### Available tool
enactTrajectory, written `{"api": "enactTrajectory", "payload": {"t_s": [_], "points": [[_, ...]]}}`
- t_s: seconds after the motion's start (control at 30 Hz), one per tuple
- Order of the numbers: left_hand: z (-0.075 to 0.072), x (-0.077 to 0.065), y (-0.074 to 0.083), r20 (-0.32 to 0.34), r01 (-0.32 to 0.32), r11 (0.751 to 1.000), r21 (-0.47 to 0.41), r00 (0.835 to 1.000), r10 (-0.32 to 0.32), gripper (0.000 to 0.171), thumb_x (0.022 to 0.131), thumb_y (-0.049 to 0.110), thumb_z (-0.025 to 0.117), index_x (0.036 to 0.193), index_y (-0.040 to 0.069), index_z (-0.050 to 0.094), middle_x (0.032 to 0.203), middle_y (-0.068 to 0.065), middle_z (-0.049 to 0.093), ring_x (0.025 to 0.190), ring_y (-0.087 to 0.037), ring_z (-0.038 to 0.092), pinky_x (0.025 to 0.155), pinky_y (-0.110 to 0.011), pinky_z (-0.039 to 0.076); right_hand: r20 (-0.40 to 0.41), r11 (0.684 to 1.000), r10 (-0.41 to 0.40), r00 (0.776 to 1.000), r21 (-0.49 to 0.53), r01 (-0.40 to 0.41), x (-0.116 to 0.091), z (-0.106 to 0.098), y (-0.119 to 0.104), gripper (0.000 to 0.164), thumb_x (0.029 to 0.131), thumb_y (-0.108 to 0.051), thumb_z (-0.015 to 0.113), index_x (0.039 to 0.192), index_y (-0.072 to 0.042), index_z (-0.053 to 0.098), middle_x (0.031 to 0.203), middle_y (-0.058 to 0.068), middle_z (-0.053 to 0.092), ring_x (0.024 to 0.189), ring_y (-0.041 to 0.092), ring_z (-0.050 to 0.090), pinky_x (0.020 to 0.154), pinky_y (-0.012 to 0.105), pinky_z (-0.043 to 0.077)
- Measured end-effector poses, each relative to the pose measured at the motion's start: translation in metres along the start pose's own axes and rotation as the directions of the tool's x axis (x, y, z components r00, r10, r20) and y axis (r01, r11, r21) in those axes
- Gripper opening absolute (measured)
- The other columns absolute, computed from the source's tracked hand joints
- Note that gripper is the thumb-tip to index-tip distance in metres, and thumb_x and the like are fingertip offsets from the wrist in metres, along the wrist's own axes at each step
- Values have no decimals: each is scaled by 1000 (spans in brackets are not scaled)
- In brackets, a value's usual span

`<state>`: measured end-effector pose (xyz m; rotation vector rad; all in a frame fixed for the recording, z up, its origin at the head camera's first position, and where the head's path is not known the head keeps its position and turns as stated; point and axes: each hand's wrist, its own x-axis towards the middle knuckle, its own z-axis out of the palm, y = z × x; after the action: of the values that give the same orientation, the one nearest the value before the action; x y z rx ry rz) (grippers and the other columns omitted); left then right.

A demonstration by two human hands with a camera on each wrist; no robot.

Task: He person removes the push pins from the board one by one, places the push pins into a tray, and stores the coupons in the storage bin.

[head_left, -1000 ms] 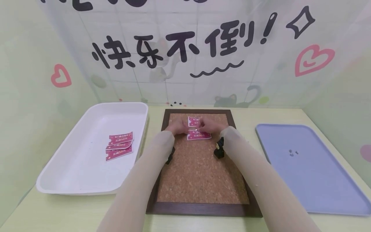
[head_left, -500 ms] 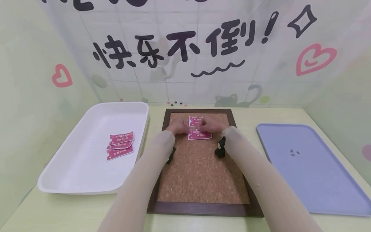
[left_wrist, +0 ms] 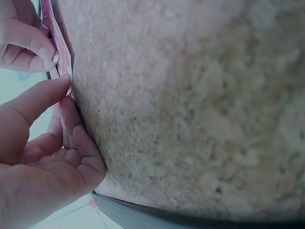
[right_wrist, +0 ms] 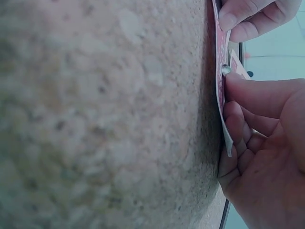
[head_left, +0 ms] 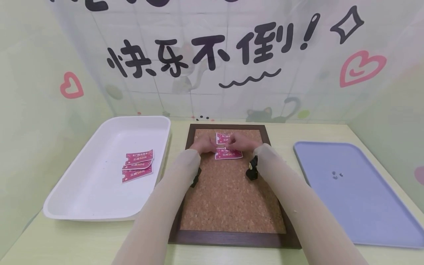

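On the framed cork board (head_left: 232,198) lie two pink printed coupons, one above the other. My left hand (head_left: 203,144) pinches the left end of the lower coupon (head_left: 228,155) between thumb and index finger, its other fingers curled near the cork. At that coupon's top edge, my right hand (head_left: 244,143) holds a small shiny thumbtack (right_wrist: 226,69) at its thumb tip, the head showing against the paper. The coupon's right end bends away from the cork beside the right fingers (right_wrist: 234,124). The upper coupon (head_left: 222,138) is partly hidden behind the right hand.
Left of the board stands a white tray (head_left: 86,198) with several overlapping coupons (head_left: 137,166). A blue tray (head_left: 361,213) on the right bears a few small clear tacks (head_left: 336,175). A printed curtain (head_left: 205,103) hangs behind the table.
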<state>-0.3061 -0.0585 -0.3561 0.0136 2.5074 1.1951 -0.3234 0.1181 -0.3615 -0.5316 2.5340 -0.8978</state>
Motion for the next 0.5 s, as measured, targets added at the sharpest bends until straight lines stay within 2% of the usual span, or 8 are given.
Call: {"api": "enactTrajectory", "payload": {"t_s": [0.17, 0.33, 0.5], "points": [[0, -1, 1, 4, 12, 1000, -8, 1000, -12, 10, 79, 3, 69, 88, -3, 68, 80, -10, 67, 66, -18, 55, 63, -26, 42, -3, 1000, 4, 1000, -9, -4, -2, 0, 0, 21, 90, -18, 58, 103, -2, 61, 91, 10, 60, 78, 22, 53, 69, 25, 46], [1, -3, 3, 5, 31, 999, -36, 999, -31, 10, 80, 4, 68, 88, -2, 68, 83, -10, 66, 70, -19, 56, 67, -27, 44, 15, 1000, -2, 1000, -13, 2, -2, 0, 0, 20, 91, -17, 56, 103, -1, 59, 90, 10, 58, 78, 22, 52, 68, 25, 44], [1, -4, 3, 1, 39, 999, -22, 999, -39, 7, 80, 4, 68, 84, -2, 68, 82, -10, 66, 69, -19, 54, 64, -27, 42, 43, 1000, -7, 999, -12, 8, 1, 0, 2, 17, 92, -18, 54, 99, -3, 59, 86, 8, 57, 74, 20, 51, 65, 23, 42]]}}
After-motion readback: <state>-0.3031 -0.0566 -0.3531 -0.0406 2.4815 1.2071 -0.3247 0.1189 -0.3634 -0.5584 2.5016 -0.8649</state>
